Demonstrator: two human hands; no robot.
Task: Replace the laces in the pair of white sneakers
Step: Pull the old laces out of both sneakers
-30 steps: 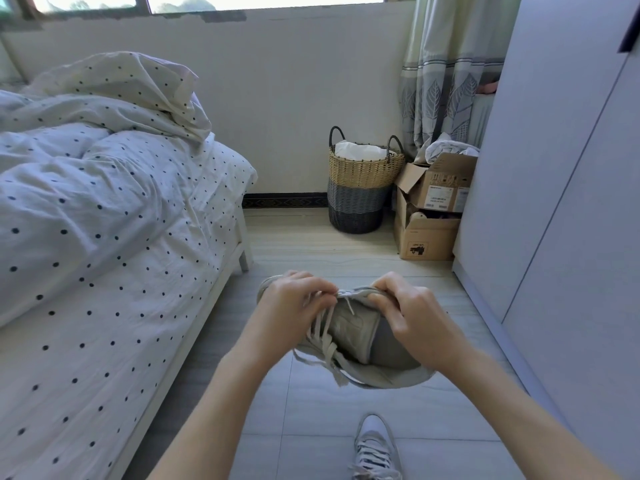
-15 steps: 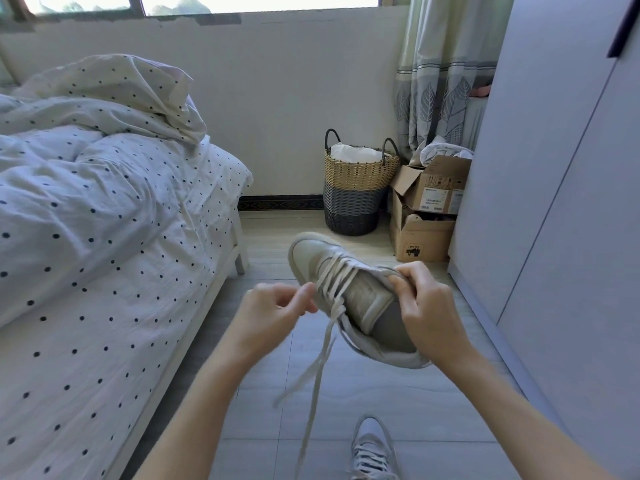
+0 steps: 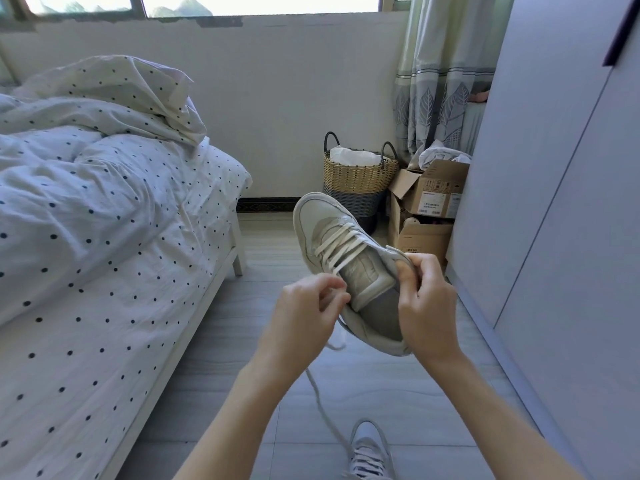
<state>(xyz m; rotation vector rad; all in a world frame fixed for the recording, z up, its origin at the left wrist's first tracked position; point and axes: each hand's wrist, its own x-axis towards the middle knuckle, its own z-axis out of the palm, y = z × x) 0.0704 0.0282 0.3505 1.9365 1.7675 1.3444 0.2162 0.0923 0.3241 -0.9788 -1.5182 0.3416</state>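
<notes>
A white sneaker (image 3: pixel 327 233) is held up in the air, toe pointing away, its white lace (image 3: pixel 341 244) crossing the upper eyelets. My right hand (image 3: pixel 424 306) grips the sneaker's right collar by the tongue. At the lowest crossing on the left side, my left hand (image 3: pixel 304 315) pinches the lace. A loose lace end (image 3: pixel 320 400) hangs from under that hand toward the floor. The second white sneaker (image 3: pixel 369 452) stands laced on the floor at the bottom edge.
A bed (image 3: pixel 104 271) with a dotted duvet fills the left. A woven basket (image 3: pixel 358 181) and stacked cardboard boxes (image 3: pixel 427 216) stand by the far wall. A wardrobe (image 3: pixel 554 202) lines the right side. Grey floor tiles (image 3: pixel 381 386) lie below my hands.
The sneaker has tipped up so its toe points away. My left hand pulled the lace loose, then returned to the eyelets; a long lace end now hangs down.
</notes>
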